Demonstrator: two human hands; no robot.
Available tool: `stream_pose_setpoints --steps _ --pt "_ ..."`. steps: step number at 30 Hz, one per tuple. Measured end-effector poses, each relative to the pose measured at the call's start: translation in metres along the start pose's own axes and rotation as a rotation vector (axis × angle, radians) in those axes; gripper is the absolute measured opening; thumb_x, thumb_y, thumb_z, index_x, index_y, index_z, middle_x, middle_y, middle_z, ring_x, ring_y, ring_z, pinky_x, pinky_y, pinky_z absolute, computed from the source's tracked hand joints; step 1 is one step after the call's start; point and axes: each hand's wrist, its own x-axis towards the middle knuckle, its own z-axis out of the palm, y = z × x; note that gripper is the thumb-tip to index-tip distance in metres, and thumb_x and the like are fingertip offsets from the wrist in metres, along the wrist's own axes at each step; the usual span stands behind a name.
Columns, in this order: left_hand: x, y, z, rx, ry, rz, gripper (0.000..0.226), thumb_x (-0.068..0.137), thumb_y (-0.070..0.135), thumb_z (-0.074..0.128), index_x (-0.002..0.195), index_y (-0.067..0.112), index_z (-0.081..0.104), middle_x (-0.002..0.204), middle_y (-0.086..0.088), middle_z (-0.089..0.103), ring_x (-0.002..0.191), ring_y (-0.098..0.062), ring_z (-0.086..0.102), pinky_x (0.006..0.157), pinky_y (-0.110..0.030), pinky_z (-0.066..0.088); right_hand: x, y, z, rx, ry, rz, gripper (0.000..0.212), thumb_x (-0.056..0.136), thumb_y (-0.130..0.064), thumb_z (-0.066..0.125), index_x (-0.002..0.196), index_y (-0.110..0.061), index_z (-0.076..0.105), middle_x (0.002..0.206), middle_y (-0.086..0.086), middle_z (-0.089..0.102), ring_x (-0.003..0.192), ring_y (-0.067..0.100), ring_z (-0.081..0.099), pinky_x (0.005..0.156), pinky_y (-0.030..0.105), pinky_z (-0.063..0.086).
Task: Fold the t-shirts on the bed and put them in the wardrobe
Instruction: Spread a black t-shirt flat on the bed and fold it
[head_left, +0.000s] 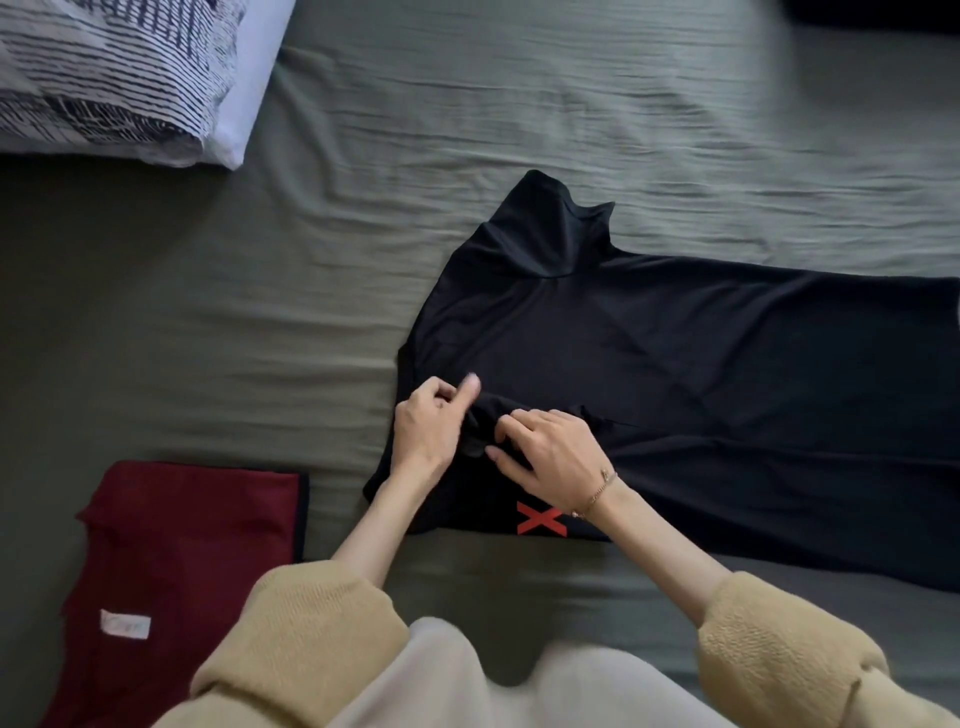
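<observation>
Both hands (488, 431) — pinching black t-shirt (701, 374) (collar side)

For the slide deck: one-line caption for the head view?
Both hands, left and right, pinch a black cotton t-shirt on the green bed sheet, beside a folded maroon t-shirt.

Lighting dim and soft, daylight-like, stronger toward the far edge of the bed (571, 104); near-left corner fell into shadow. No glare. Black t-shirt (701, 353) lost nearly all fold detail. Slight motion blur on left hand (423, 434). Mild wide-angle bending at frame edges.
</observation>
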Motion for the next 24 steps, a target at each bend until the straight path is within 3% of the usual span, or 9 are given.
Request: stream_pose_setpoints --steps 2,6,10,14,18,20,23,24 --pt "-0.004 0.0 0.0 0.191 0.009 0.084 0.022 0.087 0.029 0.06 0.075 0.012 0.052 0.06 0.002 0.053 0.065 -0.022 0.052 0.062 -0.03 0.039 -0.004 0.002 -0.005 -0.067 0.052 0.073 0.026 0.087 -0.032 0.046 0.07 -0.015 0.056 0.064 -0.005 0.053 0.058 0.015 0.054 0.052 0.026 0.04" --pt "-0.016 -0.002 0.006 0.387 0.093 0.194 0.013 0.095 0.024 0.047 0.092 0.011 0.048 0.076 -0.011 0.063 0.072 -0.03 0.06 0.06 -0.034 0.04 -0.016 0.003 -0.013 -0.113 0.031 0.246 0.024 0.084 -0.03 0.045 0.066 -0.015 0.053 0.061 -0.005 0.053 0.055 0.014 0.053 0.045 0.024 0.034" --pt "-0.02 -0.001 0.013 0.459 0.172 0.28 0.011 0.099 0.019 0.039 0.105 0.01 0.042 0.079 -0.014 0.066 0.075 -0.034 0.064 0.061 -0.036 0.042 -0.027 -0.002 -0.01 -0.094 -0.063 0.348 0.027 0.085 -0.033 0.039 0.068 -0.015 0.049 0.044 -0.005 0.05 0.034 0.015 0.05 0.038 0.019 0.019" --pt "-0.021 -0.002 0.017 0.504 0.282 0.287 0.014 0.093 0.013 0.044 0.107 0.01 0.041 0.084 -0.011 0.063 0.071 -0.032 0.064 0.058 -0.034 0.04 -0.023 0.004 -0.009 -0.044 -0.02 0.422 0.024 0.082 -0.027 0.042 0.063 -0.013 0.048 0.036 -0.004 0.045 0.029 0.018 0.046 0.036 0.019 0.021" --pt "-0.008 0.003 0.016 0.5 0.383 0.301 0.01 0.09 0.01 0.049 0.099 0.01 0.045 0.096 -0.009 0.058 0.079 -0.028 0.062 0.06 -0.034 0.039 0.003 0.018 -0.016 0.084 0.069 0.503 0.021 0.08 -0.02 0.057 0.064 -0.01 0.049 0.044 0.002 0.052 0.038 0.024 0.052 0.037 0.026 0.038" --pt "0.006 0.012 0.015 0.504 0.409 0.353 0.007 0.09 0.009 0.048 0.097 0.011 0.049 0.098 -0.008 0.057 0.085 -0.026 0.059 0.066 -0.036 0.043 0.023 0.031 -0.023 0.095 0.07 0.544 0.019 0.083 -0.018 0.059 0.068 -0.008 0.052 0.054 0.006 0.058 0.048 0.028 0.056 0.044 0.028 0.04" --pt "0.031 0.031 0.018 0.55 0.329 0.486 0.02 0.093 0.013 0.045 0.11 0.012 0.056 0.112 -0.005 0.058 0.103 -0.023 0.055 0.083 -0.037 0.043 0.054 0.055 -0.03 0.063 0.076 0.513 0.002 0.082 -0.01 0.06 0.082 -0.008 0.059 0.076 0.005 0.063 0.068 0.025 0.059 0.055 0.026 0.036" --pt "0.039 0.038 0.02 0.568 0.26 0.532 0.027 0.095 0.015 0.044 0.12 0.013 0.055 0.123 -0.003 0.056 0.112 -0.021 0.052 0.089 -0.035 0.04 0.064 0.063 -0.03 0.06 0.069 0.478 0.01 0.081 -0.006 0.058 0.09 -0.009 0.062 0.085 0.004 0.063 0.077 0.024 0.06 0.06 0.028 0.04"
